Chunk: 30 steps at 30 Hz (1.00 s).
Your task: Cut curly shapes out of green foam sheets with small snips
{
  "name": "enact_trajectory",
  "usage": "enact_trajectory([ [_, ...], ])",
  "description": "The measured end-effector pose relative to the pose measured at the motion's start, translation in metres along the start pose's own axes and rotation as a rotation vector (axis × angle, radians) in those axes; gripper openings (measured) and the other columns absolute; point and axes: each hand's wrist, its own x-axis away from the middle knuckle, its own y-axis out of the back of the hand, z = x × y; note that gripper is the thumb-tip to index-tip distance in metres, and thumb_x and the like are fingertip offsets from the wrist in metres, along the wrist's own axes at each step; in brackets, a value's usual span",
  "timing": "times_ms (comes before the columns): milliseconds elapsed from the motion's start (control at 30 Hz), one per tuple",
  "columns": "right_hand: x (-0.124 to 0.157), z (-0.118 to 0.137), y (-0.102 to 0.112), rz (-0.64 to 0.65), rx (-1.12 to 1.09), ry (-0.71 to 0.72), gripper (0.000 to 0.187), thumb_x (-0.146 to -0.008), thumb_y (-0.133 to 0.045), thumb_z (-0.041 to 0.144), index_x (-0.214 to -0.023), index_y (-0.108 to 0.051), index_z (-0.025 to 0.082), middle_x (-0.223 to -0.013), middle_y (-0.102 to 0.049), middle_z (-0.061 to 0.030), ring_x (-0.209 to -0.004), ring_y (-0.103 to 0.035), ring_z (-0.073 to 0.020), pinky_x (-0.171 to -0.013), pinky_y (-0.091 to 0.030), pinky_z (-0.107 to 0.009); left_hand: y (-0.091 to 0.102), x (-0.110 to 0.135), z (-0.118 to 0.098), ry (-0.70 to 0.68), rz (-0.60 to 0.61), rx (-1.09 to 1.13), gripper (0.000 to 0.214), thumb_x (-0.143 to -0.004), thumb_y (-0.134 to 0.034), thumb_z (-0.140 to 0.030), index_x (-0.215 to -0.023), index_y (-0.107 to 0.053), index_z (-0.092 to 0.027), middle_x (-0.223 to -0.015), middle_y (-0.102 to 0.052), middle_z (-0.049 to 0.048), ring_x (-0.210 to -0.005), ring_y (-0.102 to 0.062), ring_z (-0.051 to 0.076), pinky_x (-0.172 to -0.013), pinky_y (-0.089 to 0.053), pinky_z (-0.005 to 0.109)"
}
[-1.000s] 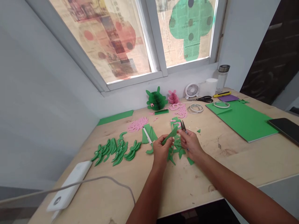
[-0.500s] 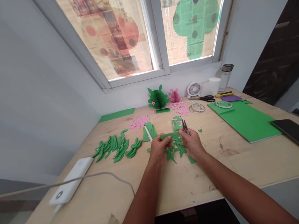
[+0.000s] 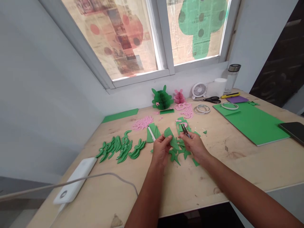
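My left hand (image 3: 161, 149) pinches a green paper piece (image 3: 171, 136) and holds it upright above the wooden table (image 3: 213, 177). Close on the right, my right hand (image 3: 195, 145) grips small black snips (image 3: 184, 129), their blades pointing away from me just beside the piece. Green paper offcuts (image 3: 178, 152) lie scattered under and between both hands. A folded green sheet with a white stick (image 3: 152, 133) lies just left of my left hand.
Rows of cut green shapes (image 3: 120, 148) lie at left, pink cut-outs (image 3: 142, 123) behind. A white power bank (image 3: 75, 184) with cable sits front left. Green boards (image 3: 251, 122), tape rolls (image 3: 201, 109), scissors (image 3: 210, 99), fan (image 3: 199, 90), bottle (image 3: 232, 77) and phone (image 3: 293, 129) stand at right.
My left hand has turned the green piece from lying flat between the hands to standing upright. The snips have tilted slightly toward the piece. The view has shifted a little.
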Motion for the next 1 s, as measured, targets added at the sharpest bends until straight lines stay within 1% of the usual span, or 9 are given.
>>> enact_trajectory([
  [100, -0.0017, 0.0001, 0.0031, 0.007, -0.014, 0.012, 0.033, -0.062, -0.072, 0.044, -0.070, -0.059, 0.015, -0.041, -0.026, 0.0126, -0.035, -0.017, -0.0034, -0.035, -0.009, -0.020, -0.0005, 0.0028, 0.0026, 0.027, 0.092, -0.142, 0.024, -0.055, -0.078, -0.027, -0.070, -0.064, -0.014, -0.063, -0.063, 0.0000, -0.054, -0.056, 0.011, -0.053, -0.045, 0.022],
  [233, -0.0019, -0.0022, 0.0036, -0.025, 0.039, 0.024, 0.031, -0.062, -0.073, 0.041, -0.072, -0.059, 0.016, -0.043, -0.032, 0.0110, -0.036, -0.022, -0.0038, -0.034, -0.013, -0.020, -0.0023, 0.0051, 0.0031, 0.046, 0.139, -0.270, 0.024, -0.053, -0.078, -0.030, -0.064, -0.062, -0.015, -0.061, -0.062, 0.0000, -0.054, -0.056, 0.011, -0.052, -0.043, 0.021],
  [333, -0.0019, -0.0031, 0.0021, -0.069, 0.029, 0.032, 0.031, -0.059, -0.075, 0.039, -0.071, -0.059, 0.016, -0.046, -0.038, 0.0095, -0.038, -0.029, -0.0047, -0.036, -0.022, -0.020, -0.0046, 0.0065, 0.0018, 0.071, 0.169, -0.280, 0.025, -0.054, -0.078, -0.032, -0.065, -0.062, -0.015, -0.061, -0.063, 0.0008, -0.056, -0.058, 0.012, -0.053, -0.044, 0.022],
  [400, -0.0025, -0.0035, 0.0015, -0.087, 0.006, 0.035, 0.031, -0.058, -0.076, 0.039, -0.070, -0.058, 0.016, -0.047, -0.039, 0.0094, -0.039, -0.031, -0.0054, -0.038, -0.029, -0.021, -0.0062, 0.0074, 0.0012, 0.084, 0.171, -0.256, 0.027, -0.053, -0.078, -0.032, -0.065, -0.060, -0.016, -0.060, -0.063, 0.0005, -0.055, -0.059, 0.013, -0.054, -0.045, 0.023],
  [467, -0.0036, -0.0043, 0.0018, -0.107, -0.005, 0.037, 0.032, -0.057, -0.076, 0.039, -0.069, -0.057, 0.017, -0.046, -0.038, 0.0095, -0.040, -0.031, -0.0058, -0.038, -0.031, -0.021, -0.0073, 0.0080, 0.0010, 0.093, 0.157, -0.223, 0.028, -0.052, -0.079, -0.031, -0.063, -0.058, -0.016, -0.057, -0.061, -0.0007, -0.053, -0.059, 0.013, -0.052, -0.044, 0.023],
  [667, -0.0049, -0.0054, 0.0040, -0.106, -0.006, 0.018, 0.033, -0.058, -0.075, 0.039, -0.070, -0.054, 0.016, -0.043, -0.031, 0.0117, -0.036, -0.022, -0.0034, -0.034, -0.014, -0.019, -0.0065, 0.0077, 0.0003, 0.076, 0.100, -0.188, 0.030, -0.054, -0.077, -0.030, -0.061, -0.051, -0.017, -0.051, -0.060, -0.0015, -0.045, -0.052, 0.010, -0.048, -0.040, 0.021],
  [833, -0.0041, -0.0054, 0.0038, -0.106, -0.026, 0.018, 0.034, -0.058, -0.076, 0.038, -0.070, -0.052, 0.017, -0.042, -0.030, 0.0125, -0.035, -0.022, -0.0032, -0.034, -0.013, -0.019, -0.0057, 0.0079, -0.0019, 0.052, 0.042, -0.131, 0.028, -0.054, -0.079, -0.026, -0.064, -0.055, -0.016, -0.054, -0.059, -0.0026, -0.048, -0.054, 0.009, -0.050, -0.041, 0.020],
  [900, -0.0047, -0.0063, 0.0043, -0.109, -0.048, 0.017, 0.034, -0.058, -0.076, 0.038, -0.070, -0.051, 0.017, -0.042, -0.029, 0.0127, -0.035, -0.021, -0.0030, -0.034, -0.012, -0.019, -0.0054, 0.0070, -0.0016, 0.057, 0.037, -0.073, 0.029, -0.053, -0.080, -0.027, -0.067, -0.058, -0.015, -0.055, -0.058, -0.0033, -0.051, -0.057, 0.010, -0.052, -0.043, 0.020],
  [1000, -0.0063, -0.0078, 0.0056, -0.114, -0.111, 0.016, 0.034, -0.059, -0.077, 0.037, -0.070, -0.050, 0.018, -0.042, -0.027, 0.0134, -0.035, -0.018, -0.0025, -0.033, -0.011, -0.018, -0.0045, 0.0052, 0.0003, 0.075, 0.056, 0.004, 0.032, -0.054, -0.081, -0.027, -0.075, -0.061, -0.015, -0.059, -0.062, -0.0013, -0.055, -0.059, 0.011, -0.055, -0.045, 0.021],
])
